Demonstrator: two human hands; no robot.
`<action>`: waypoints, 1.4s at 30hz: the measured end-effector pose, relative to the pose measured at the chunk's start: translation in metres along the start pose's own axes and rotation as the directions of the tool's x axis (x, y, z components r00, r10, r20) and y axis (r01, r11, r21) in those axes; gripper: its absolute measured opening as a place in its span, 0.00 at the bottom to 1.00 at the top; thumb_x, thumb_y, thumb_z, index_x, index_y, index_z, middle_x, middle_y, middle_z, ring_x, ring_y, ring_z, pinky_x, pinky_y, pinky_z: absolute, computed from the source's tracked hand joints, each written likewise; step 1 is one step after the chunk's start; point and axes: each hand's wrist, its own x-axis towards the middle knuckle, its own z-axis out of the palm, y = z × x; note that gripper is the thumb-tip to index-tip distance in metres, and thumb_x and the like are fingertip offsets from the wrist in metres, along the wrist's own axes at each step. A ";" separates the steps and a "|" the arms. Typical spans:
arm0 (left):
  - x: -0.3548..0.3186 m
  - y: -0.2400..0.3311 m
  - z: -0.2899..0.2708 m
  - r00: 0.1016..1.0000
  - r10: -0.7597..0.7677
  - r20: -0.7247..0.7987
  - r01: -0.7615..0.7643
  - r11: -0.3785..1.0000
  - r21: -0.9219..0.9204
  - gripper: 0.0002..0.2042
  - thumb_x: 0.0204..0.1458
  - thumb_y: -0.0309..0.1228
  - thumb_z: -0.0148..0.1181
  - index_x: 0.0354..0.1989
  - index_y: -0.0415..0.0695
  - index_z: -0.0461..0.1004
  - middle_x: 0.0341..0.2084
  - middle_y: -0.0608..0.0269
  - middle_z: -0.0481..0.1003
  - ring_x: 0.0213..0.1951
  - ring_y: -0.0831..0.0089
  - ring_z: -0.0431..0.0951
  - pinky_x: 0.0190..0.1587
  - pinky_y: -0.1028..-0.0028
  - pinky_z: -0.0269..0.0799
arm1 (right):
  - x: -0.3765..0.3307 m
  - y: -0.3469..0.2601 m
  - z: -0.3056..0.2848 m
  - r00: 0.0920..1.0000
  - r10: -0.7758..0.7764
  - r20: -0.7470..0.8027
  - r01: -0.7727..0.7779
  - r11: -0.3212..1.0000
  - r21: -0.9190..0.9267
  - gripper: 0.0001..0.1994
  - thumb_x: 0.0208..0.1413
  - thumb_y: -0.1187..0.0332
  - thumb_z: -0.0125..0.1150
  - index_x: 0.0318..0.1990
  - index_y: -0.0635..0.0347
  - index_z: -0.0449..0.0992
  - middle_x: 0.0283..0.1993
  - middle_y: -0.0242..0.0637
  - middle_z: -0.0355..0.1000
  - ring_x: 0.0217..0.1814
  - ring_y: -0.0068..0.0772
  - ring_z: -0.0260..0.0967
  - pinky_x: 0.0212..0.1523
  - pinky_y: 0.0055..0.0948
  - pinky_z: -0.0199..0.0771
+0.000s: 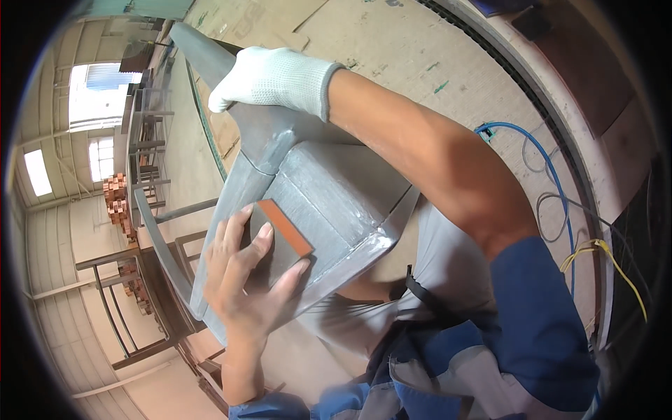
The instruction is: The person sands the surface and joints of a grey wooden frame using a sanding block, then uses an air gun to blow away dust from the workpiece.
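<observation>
A large grey metal piece (336, 189), box-shaped with a tapered plate running up to the top left, rests across my lap. My left hand (241, 280), bare, presses a thin orange-brown sanding block (283, 227) flat against the grey face, fingers spread around the block. My right hand (273, 80), in a white knit glove, grips the narrow upper part of the metal piece. My bare right forearm crosses over the piece from the right, ending in a blue sleeve.
A blue cable (553, 182) and a yellow cable (609, 252) lie on the concrete floor at the right. Metal frames and racks (140, 161) stand at the left, with stacked orange-brown pieces (115, 199) beside them. Cardboard sheets (245, 21) lie on the floor beyond.
</observation>
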 end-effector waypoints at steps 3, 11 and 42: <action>0.024 0.007 0.002 0.999 -0.046 0.009 0.047 0.999 -0.027 0.25 0.33 0.30 0.83 0.44 0.40 0.83 0.55 0.44 0.80 0.56 0.48 0.80 0.56 0.61 0.72 | 0.002 0.000 0.002 0.997 -0.070 0.041 0.070 0.998 0.006 0.33 0.44 0.48 0.72 0.53 0.65 0.83 0.54 0.51 0.81 0.52 0.47 0.82 0.55 0.40 0.80; 0.017 -0.007 -0.003 0.996 0.083 0.018 -0.083 0.997 0.005 0.27 0.35 0.35 0.84 0.46 0.41 0.83 0.56 0.46 0.80 0.56 0.46 0.80 0.56 0.61 0.72 | -0.003 0.000 0.004 0.994 -0.103 0.048 0.104 0.994 -0.017 0.32 0.44 0.44 0.70 0.51 0.58 0.85 0.54 0.48 0.81 0.52 0.49 0.80 0.56 0.39 0.78; 0.027 -0.010 -0.003 0.998 0.052 0.041 -0.050 0.997 -0.062 0.29 0.36 0.35 0.83 0.48 0.37 0.81 0.55 0.39 0.80 0.55 0.40 0.80 0.56 0.58 0.71 | 0.018 0.006 0.016 0.997 -0.078 -0.017 0.077 0.996 -0.051 0.32 0.47 0.37 0.67 0.48 0.55 0.87 0.47 0.48 0.83 0.47 0.44 0.80 0.49 0.37 0.79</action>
